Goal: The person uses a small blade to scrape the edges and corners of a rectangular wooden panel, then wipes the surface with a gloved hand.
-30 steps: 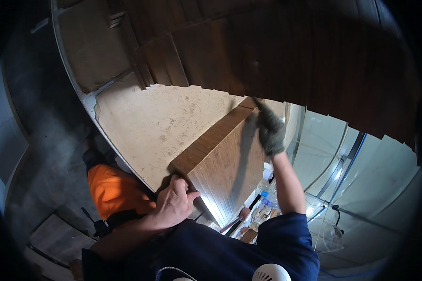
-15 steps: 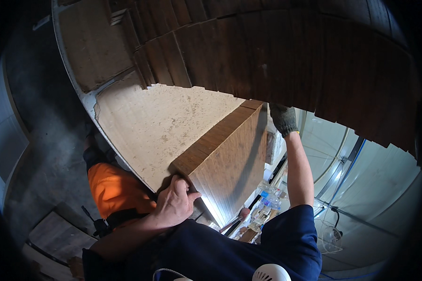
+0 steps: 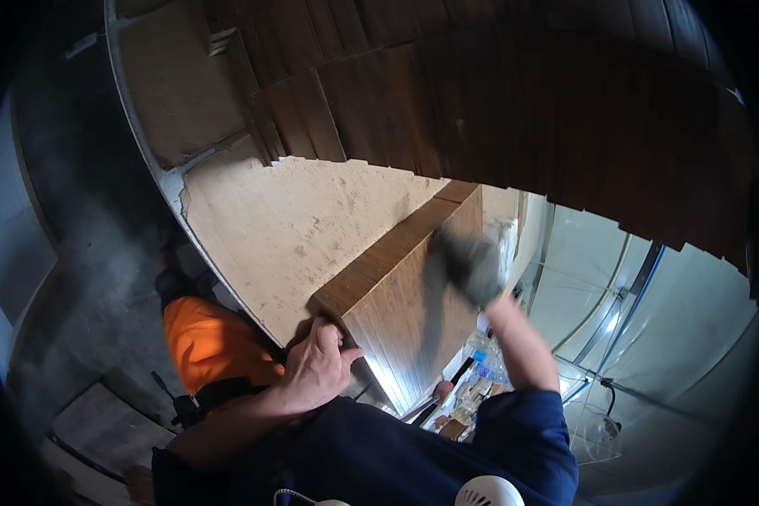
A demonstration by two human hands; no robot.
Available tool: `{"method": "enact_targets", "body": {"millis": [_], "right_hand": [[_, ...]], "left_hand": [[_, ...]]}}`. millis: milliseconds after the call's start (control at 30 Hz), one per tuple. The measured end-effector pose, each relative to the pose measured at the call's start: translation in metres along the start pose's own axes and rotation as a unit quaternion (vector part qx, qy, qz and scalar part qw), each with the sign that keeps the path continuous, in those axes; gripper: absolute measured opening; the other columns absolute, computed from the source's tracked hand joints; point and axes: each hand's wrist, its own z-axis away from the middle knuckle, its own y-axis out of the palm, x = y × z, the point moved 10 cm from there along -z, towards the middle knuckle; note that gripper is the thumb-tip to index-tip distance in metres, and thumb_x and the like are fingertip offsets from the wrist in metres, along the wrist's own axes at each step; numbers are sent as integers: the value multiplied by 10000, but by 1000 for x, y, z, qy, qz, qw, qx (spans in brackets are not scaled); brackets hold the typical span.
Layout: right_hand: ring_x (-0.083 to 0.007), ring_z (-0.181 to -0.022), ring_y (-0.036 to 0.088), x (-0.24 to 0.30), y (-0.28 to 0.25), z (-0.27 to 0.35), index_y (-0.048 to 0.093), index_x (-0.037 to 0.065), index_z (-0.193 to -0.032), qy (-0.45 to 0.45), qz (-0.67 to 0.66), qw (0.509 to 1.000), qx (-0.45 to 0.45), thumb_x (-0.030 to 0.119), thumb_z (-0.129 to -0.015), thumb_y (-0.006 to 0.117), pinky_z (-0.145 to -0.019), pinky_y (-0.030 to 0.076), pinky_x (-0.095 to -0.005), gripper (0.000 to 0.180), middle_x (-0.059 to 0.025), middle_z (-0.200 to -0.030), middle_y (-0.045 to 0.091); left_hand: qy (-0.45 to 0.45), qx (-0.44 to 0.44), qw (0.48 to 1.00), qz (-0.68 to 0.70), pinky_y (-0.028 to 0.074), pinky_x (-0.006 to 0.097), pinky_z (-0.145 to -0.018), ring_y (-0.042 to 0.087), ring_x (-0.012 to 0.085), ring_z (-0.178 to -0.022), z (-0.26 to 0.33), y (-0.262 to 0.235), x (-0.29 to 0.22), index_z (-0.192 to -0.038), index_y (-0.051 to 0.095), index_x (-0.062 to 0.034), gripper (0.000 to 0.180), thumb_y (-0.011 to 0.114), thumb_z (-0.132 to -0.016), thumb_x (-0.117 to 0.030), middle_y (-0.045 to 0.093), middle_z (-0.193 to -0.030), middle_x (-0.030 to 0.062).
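The block (image 3: 422,287) lies slantwise mid-view on a beige board (image 3: 295,223), its near end by the person's body and its far end close under the dark shingles (image 3: 497,110). It is brown wood with 2 long faces in view: a narrow, darker one at the left and a broad, lighter one at the right. Grain lines run over the broad face, a shadow crosses it, and a bright glare whitens its near corner. 1 seam cuts across the narrow face near the far end.

The bare left hand (image 3: 319,367) is at the near end, fingers curled in against it and thumb pointing right; the fingertips are hidden, so I cannot tell whether it is clamped on the wood. The right hand (image 3: 468,263), in a grey glove, is blurred over the broad face; I cannot tell whether its fingers are apart or together, or whether it touches.

Left of the block, a wide, speckled stretch of board gives room as far as the pale rim. The shingles' jagged lower edge limits the far side. To the right, a gap separates the block from pale sheeting (image 3: 599,240), with a clear bottle (image 3: 487,367) low in it, near the right forearm.
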Motion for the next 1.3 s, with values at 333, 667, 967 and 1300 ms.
{"method": "enact_targets", "body": {"millis": [333,667,967,1300], "right_hand": [[-360,-740,603,80,-5,81,578,17,-1100,163,-23,970,-177,-30,-688,591,-660,494,-420,415,-137,-796,615],[-388,-997,546,92,7,181,581,18,-1113,295,10,909,-293,167,-815,614,-931,404,-466,335,-180,-1046,597],[-287,-1074,561,-2,162,426,509,-25,-1252,722,-121,540,-415,264,-816,666,-948,420,-327,546,-191,-1177,587],[-182,-1131,515,-22,225,409,432,-61,-1323,572,-440,474,-505,107,-869,611,-969,390,-287,516,-136,-1276,540]], "left_hand": [[-43,-3,999,-7,455,416,-610,535,364,-694,6,7,10,-902,374,9,406,703,-804,-208,479,-783,175],[-128,12,989,72,495,360,-720,599,259,-791,7,13,25,-986,394,38,364,658,-853,-174,558,-861,173],[-248,148,954,-75,509,248,-695,617,109,-788,14,-13,-25,-1073,577,57,373,688,-840,-213,654,-911,125],[-1,47,980,-194,448,369,-953,558,283,-1125,-194,36,-82,-1329,429,-3,626,705,-797,-183,543,-1232,223]]}}
